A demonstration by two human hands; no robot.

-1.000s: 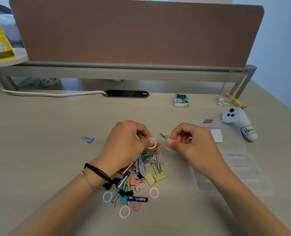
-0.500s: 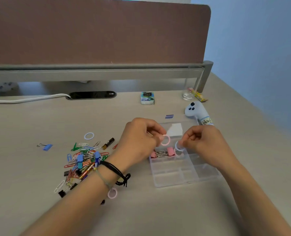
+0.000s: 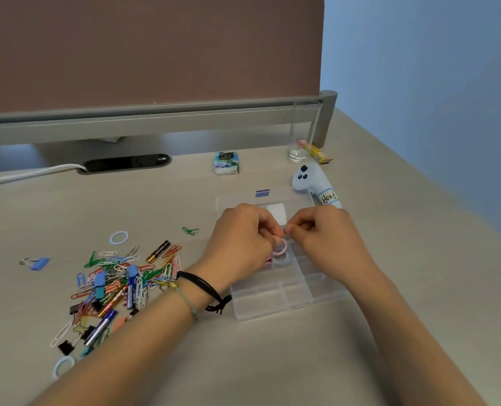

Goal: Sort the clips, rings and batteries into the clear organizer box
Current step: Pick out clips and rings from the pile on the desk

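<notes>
Now dropping pink ring (image 3: pixel 281 248), pinched in left hand (image 3: pixel 240 241), into organizer box (image 3: pixel 275 303); right hand (image 3: pixel 322 238) curled, grip unclear; release next.

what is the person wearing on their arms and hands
Both forearms are bare, with no sleeves in view. The left hand has a black cord bracelet with a knotted, frayed end at the wrist, and beside it a thin pale beaded bracelet with a small gold piece. The right hand and its wrist wear nothing.
</notes>
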